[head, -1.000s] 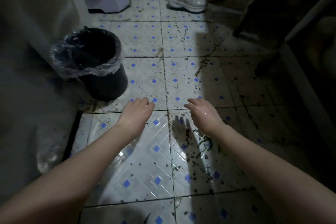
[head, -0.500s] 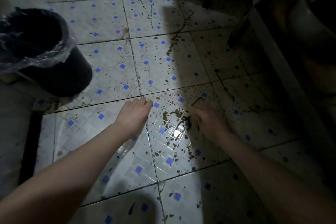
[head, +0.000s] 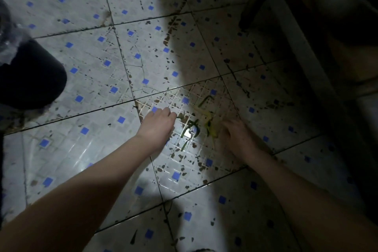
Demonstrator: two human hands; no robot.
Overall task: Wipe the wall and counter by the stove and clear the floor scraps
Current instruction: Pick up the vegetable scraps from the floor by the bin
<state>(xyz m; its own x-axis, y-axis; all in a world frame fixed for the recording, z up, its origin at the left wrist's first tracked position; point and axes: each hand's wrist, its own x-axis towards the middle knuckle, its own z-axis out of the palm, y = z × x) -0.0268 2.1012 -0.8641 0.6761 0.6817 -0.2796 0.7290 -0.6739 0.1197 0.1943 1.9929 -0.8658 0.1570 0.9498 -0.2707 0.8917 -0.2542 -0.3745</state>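
Green and yellowish vegetable scraps (head: pixel 193 129) are seen scattered on the tiled floor (head: pixel 98 145), in a bright patch of glare between the two hands; one bent green strip (head: pixel 205 100) lies a little farther away, at the edge of shadow. The left hand (head: pixel 157 126) is lowered to the floor just beside the scraps, back upward, fingers (head: pixel 170 114) held close together and pointed at the nearest dark piece; the fingertips are foreshortened, so whether anything is pinched cannot be told. The right hand (head: pixel 235 136) is placed on the other side of the scraps, near the yellowish pieces, but it is dim and blurred in shadow, and its grip cannot be made out. The white tiles with small blue squares are marked all over with dark flecks and brown stains, thickest around the scraps. A dark bin (head: pixel 32 75) with a clear plastic liner (head: pixel 10 47) is cut off by the left edge. At the upper right, a dark furniture leg (head: pixel 252 2) and a pale rail (head: pixel 302 47) are partly lost in darkness.
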